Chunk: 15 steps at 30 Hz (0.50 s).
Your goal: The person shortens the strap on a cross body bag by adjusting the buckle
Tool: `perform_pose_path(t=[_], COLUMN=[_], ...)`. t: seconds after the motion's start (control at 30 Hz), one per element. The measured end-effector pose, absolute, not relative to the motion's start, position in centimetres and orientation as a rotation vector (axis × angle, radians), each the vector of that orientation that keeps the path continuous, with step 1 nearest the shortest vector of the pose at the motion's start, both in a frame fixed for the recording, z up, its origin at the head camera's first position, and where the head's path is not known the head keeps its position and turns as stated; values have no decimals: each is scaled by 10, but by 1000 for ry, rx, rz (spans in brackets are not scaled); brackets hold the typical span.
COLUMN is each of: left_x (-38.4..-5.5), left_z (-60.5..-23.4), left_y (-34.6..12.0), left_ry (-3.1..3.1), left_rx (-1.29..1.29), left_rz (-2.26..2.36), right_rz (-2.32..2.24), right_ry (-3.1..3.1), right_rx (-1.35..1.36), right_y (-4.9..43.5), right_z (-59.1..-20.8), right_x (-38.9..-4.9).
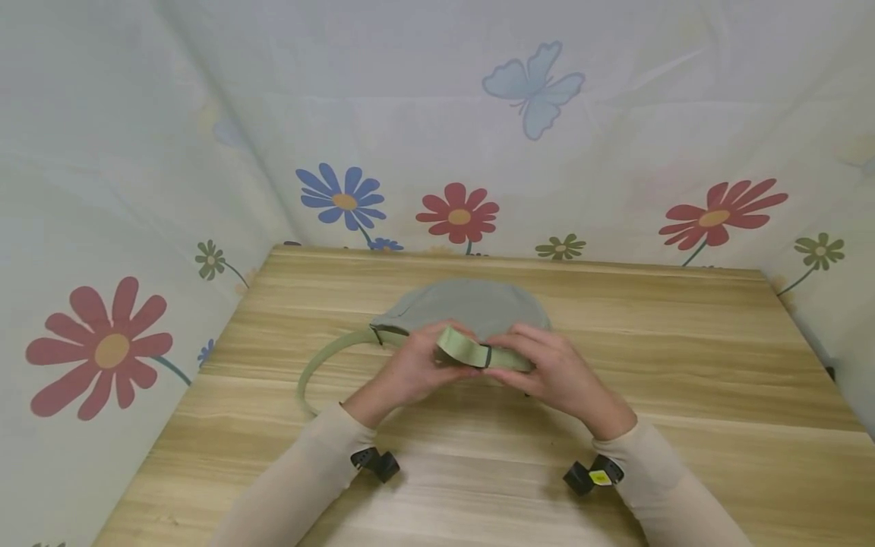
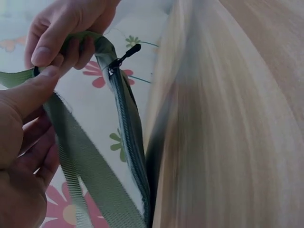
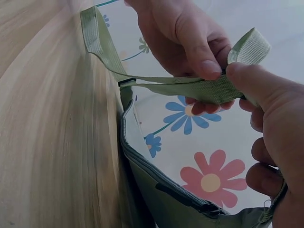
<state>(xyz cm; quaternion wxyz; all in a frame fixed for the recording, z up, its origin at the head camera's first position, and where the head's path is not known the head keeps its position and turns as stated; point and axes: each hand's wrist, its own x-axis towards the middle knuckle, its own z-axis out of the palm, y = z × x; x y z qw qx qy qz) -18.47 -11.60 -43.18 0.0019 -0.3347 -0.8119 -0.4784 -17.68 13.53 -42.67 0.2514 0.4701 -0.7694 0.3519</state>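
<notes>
A grey-green waist bag lies on the table beyond both hands. Its light green webbing strap is held up between them, with a short folded end standing over a black strap keeper. My left hand pinches the webbing just left of the keeper. Thumb and fingers of my right hand grip it on the other side, the thumbs close together. In the left wrist view, a black zipper pull hangs at the bag's end. The right wrist view shows the bag's zipper along its edge.
The strap's remaining loop curves over the wooden table to the left. A floral cloth backdrop rises behind the table and along its sides. Black wrist cameras sit on both sleeves.
</notes>
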Motion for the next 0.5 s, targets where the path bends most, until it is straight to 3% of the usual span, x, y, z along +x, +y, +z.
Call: perform_pose_path(t=[0.5], left_x=[-182], left_z=[-419], left_y=[-128], left_ry=[-2428], left_rx=[-1271], left_rz=[-1143], right_rz=[974], right_ry=[-2141], right_rx=[1276], right_y=[137], right_z=[-424], right_x=[-176])
